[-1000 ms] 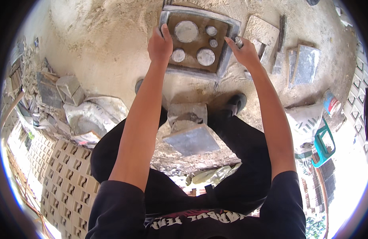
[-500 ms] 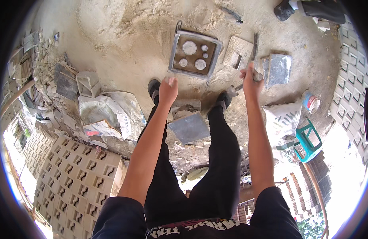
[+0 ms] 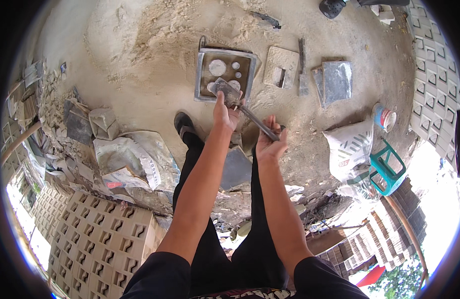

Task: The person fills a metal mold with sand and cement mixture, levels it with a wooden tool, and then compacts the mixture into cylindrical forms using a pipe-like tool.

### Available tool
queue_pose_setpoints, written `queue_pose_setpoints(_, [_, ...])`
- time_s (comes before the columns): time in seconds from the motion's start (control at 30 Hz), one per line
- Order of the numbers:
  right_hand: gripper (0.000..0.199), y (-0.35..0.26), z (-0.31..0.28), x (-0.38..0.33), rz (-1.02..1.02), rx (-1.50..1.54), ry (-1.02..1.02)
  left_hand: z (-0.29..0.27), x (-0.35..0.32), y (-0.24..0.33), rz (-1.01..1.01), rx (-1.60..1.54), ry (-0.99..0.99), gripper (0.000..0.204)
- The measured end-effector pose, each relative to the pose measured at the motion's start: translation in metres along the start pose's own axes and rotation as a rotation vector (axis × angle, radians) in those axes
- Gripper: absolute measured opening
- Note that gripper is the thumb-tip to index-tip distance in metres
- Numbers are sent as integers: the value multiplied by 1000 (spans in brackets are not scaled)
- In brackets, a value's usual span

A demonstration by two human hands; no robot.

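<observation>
- Both hands, spread apart and raised half a second ago, now meet on a trowel [image 3: 242, 107] held over the near edge of the square metal mould [image 3: 225, 74].
- Left hand [image 3: 225, 113] is curled shut around the trowel's shaft just behind the cement-caked blade.
- Right hand [image 3: 270, 143] is closed on the handle's near end.
- Mould lies on the sandy ground [image 3: 140, 45], far from the person's feet, with pale round inserts inside.
- Grey slabs [image 3: 334, 79] lie right of it; a green stool [image 3: 387, 167] stands further right.
</observation>
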State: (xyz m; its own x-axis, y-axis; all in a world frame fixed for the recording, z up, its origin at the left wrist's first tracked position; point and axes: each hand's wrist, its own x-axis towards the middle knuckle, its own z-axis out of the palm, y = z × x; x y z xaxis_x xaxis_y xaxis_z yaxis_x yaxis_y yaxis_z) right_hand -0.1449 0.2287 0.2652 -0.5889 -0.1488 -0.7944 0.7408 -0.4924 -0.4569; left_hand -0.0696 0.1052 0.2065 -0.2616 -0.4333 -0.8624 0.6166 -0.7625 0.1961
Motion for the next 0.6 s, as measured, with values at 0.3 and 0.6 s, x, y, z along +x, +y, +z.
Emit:
queue_pose_setpoints(0.3, [54,-81,-55,-9,120,-772,-236,19,11,-22,-17,240,-38,29])
queue_pose_setpoints(0.6, [42,-63,-40,100,-133,-1858,-481,62,67,-73,-100,675,-135,41])
